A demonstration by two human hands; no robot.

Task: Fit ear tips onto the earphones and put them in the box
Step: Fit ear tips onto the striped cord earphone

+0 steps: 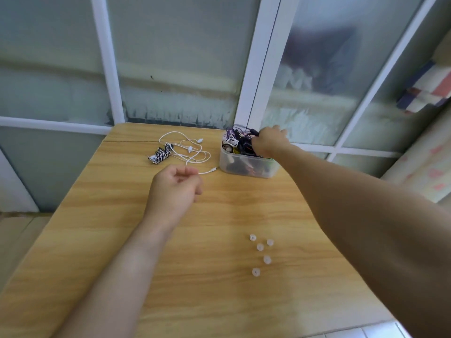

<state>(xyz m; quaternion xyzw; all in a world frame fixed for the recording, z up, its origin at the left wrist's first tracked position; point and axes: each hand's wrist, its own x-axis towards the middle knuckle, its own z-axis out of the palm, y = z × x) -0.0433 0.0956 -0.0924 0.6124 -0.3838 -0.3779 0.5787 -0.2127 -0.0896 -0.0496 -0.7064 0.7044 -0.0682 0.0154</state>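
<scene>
Head cam, only view. Wood table point(219, 215) fills the lower frame, frosted window panels behind it.

Right hand point(269, 141), upper centre-right, reaches into the clear box point(246, 164), which is crammed w/ dark and purple cords point(238, 137). Fingers are curled down among the cords and seem closed on some of them; which cord, can't tell, the grip itself is hidden behind the knuckles.

Left hand point(177, 185), mid-frame, hangs just over the table, fingers loosely curled, nothing held. It's near the plug end of the white earphones point(189, 148), which lie loose and unwound in the upper centre, just left of the box. Touching them, a striped bundle point(161, 154), wound up. Five ear tips point(260, 246) sit in a small scatter, lower centre-right, well apart from box and earphones.

Step, my guess: the right hand is dropping a set into the box or tucking it down, and the white pair is probably next. Buds on it too small to say if tips are on. Next move needs the right hand freed from the tangle w/o dragging cords out, then one tip pinched and a white bud brought over to it.
</scene>
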